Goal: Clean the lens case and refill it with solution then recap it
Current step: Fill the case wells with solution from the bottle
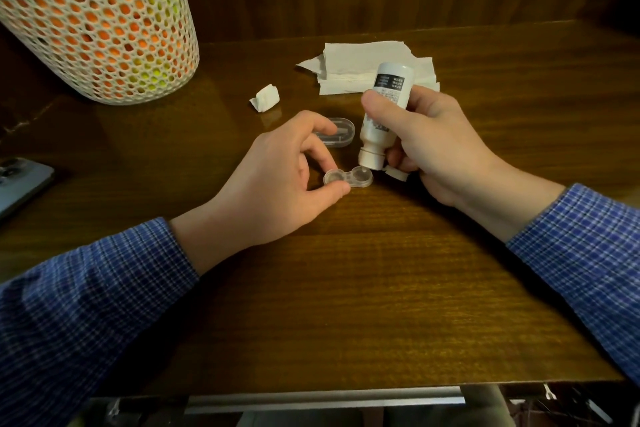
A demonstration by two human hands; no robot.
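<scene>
Dark wood-grain surface backed by a wooden panel carries everything. Near its middle lies the clear lens case, both wells uncapped; the left hand pinches its left well between thumb and finger, a grasping grip. The right hand clasps a white solution bottle, tipped nozzle-down just over the right well. Behind the left hand's fingers lies a clear oval lid. Folded tissues sit toward the far edge, a crumpled tissue wad beside them. A mesh basket stands at the far left corner, a phone at the left edge.
</scene>
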